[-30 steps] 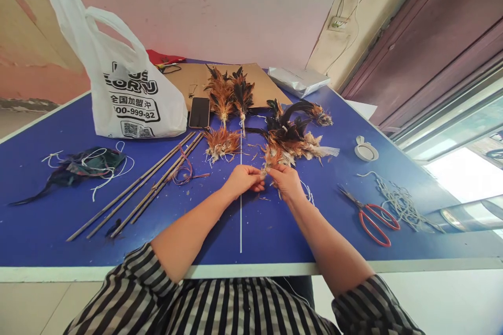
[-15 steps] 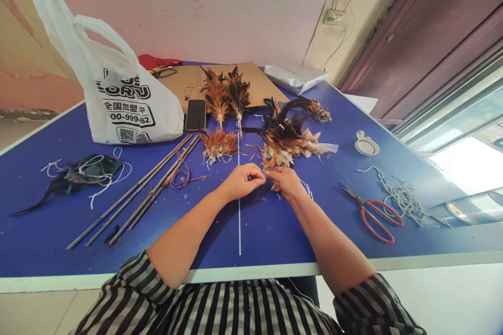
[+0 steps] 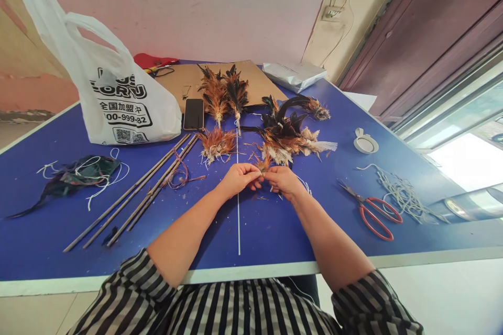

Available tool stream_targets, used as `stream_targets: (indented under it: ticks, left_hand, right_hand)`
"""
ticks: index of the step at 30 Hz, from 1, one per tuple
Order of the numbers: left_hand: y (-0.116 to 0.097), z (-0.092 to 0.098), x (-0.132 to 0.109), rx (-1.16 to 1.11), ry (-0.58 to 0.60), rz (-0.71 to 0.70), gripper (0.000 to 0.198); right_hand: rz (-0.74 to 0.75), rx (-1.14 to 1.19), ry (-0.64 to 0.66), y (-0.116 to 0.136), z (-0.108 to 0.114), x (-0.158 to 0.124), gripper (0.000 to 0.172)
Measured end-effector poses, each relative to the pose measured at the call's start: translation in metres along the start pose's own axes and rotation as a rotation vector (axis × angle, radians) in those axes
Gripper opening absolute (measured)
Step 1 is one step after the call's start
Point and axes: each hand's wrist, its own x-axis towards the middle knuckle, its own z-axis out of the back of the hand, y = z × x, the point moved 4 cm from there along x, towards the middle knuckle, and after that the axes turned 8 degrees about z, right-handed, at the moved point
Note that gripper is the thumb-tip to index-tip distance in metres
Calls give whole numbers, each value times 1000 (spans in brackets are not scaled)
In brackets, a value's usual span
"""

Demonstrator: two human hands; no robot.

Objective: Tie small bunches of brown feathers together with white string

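Observation:
Between my hands, over the table's middle line, is a small tuft of orange-brown feathers [image 3: 264, 161]. My left hand [image 3: 240, 178] pinches its lower end from the left. From the right, my right hand [image 3: 286, 180] pinches the same end, so the fingertips nearly meet; the quill ends are hidden. Just beyond lies a loose heap of black, brown and pale feathers [image 3: 286, 133]. A reddish feather bunch [image 3: 217, 144] rests left of it. Behind are a brown bound feather bunch [image 3: 214, 94] and a darker one [image 3: 236, 91], both tied at the base.
Left are thin sticks [image 3: 129, 193], a purple cord [image 3: 178, 175], dark feathers with white string [image 3: 88, 171], a phone [image 3: 194, 114] and a white plastic bag [image 3: 129, 99]. Right are red-handled scissors [image 3: 375, 214], tangled string [image 3: 401, 193] and a tape roll [image 3: 365, 143]. Cardboard [image 3: 176, 81] lies behind.
My left hand has shifted slightly left and up, its fingertips now on the feather tuft. The tuft has dropped a little and tilted between both hands. The view has shifted slightly.

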Motion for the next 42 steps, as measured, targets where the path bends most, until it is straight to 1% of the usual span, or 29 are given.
stream_targets:
  ticks: [2,4,6,8,10,12,14,18,21,24,27,30,32,34,37,39,42]
  left_hand:
    - [5,1,2,7,-29,72,20]
    - [12,2,5,-2,-54,143,15]
    - [17,3,7,-12,-79,183,11]
    - [19,4,8,-10,-102,196,8]
    - [21,4,9,1,-115,202,6]
    - [21,4,9,14,-122,205,10]
    - [20,5,8,26,-122,204,14]
    - [20,5,8,35,-88,183,24]
    - [18,4,8,67,-52,165,30]
    - [15,3,7,42,-32,157,31]
    - [14,4,6,-37,-51,178,28]
    - [16,4,7,-57,-70,189,19]
    - [18,4,9,-48,-81,188,14]
    - [20,4,10,-45,-103,181,11]
    - [21,5,10,-59,-145,160,12]
    - [20,5,10,-66,-151,134,14]
    - [19,4,9,-48,-137,112,10]
  right_hand:
    - [25,-151,8,2,-2,2,18]
    - [79,-305,47,5,-3,2,18]
    - [137,-424,84,8,-1,1,15]
    - [196,-533,73,11,5,-3,12]
    - [259,-659,32,15,13,-7,11]
    - [310,-766,15,19,18,-12,8]
    - [343,-807,45,22,17,-16,10]
    - [356,-720,132,28,6,-18,14]
    - [355,-653,111,33,0,-16,15]
    - [346,-542,54,33,1,-12,13]
    - [230,-296,9,23,8,-8,14]
    - [96,3,46,7,10,-4,17]
    - [57,155,64,0,10,-3,16]
    - [43,234,67,-3,9,-2,16]
    - [58,210,64,-3,9,-3,17]
    - [77,119,63,0,9,-5,19]
    - [122,-57,77,5,7,-7,19]
